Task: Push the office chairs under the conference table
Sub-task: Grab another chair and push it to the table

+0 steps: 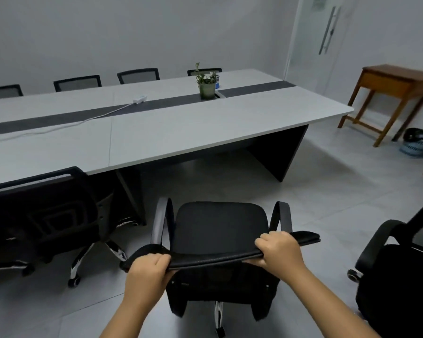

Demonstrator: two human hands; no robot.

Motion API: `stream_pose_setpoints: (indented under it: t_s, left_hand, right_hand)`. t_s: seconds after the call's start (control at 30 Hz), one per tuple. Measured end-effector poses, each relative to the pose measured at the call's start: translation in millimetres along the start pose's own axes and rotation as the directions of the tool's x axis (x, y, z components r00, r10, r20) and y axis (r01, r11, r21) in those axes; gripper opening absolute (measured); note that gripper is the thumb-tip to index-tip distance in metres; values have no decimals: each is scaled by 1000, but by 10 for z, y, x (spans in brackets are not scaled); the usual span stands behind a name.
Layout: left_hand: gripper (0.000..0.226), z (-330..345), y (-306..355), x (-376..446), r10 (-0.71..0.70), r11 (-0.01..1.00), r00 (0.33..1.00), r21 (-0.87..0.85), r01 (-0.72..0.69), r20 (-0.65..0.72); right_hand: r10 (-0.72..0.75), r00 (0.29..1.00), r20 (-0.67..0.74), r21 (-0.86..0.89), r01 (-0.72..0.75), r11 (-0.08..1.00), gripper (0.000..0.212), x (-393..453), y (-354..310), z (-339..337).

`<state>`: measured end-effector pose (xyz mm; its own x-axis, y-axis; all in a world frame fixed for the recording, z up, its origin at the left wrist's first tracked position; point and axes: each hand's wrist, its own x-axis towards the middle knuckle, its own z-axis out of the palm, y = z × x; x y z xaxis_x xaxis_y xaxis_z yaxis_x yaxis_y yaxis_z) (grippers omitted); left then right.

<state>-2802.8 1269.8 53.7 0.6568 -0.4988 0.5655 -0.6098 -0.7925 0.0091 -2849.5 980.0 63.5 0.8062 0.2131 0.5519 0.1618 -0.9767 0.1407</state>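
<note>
Both hands, left hand and right hand, gripped chair short of the table; 1 chair stood tucked, another waited farther out.

— Any writing you can read anywhere?

— None. A pale paper notice hangs on the frosted glass door at the far right, but its print is only a blur.

— Anything on the worktop?

— The small blue and white container behind the green potted plant may carry a label; it is too small to make out. No brands or numbers show elsewhere.
</note>
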Motion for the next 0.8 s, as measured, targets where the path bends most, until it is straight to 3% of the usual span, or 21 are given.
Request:
stream_pose_setpoints:
  t_s: [0.07, 0.2, 0.47, 0.8]
  left_hand:
    - [56, 106, -99, 288, -30, 999, 999, 21, 29, 18]
    - [70, 363, -195, 638, -38, 999, 999, 28, 38, 25]
    - [71, 860, -507, 1410, -65, 991, 997, 118, 69, -38]
    - [76, 1444, -1288, 2273, -235, 952, 972, 209, 225, 24]
  right_hand:
    - [-10, 1000, 27, -26, 11, 1000, 50, 232, 142, 137]
    - [-47, 999, -13, 11, 47, 999, 53, 589, 475, 474]
    - [-155, 987, -48, 57, 158, 986, 56, 1518, 1047, 1195]
    - [-295, 955, -18, 133, 295, 946, 56, 2958, 1242, 2130]
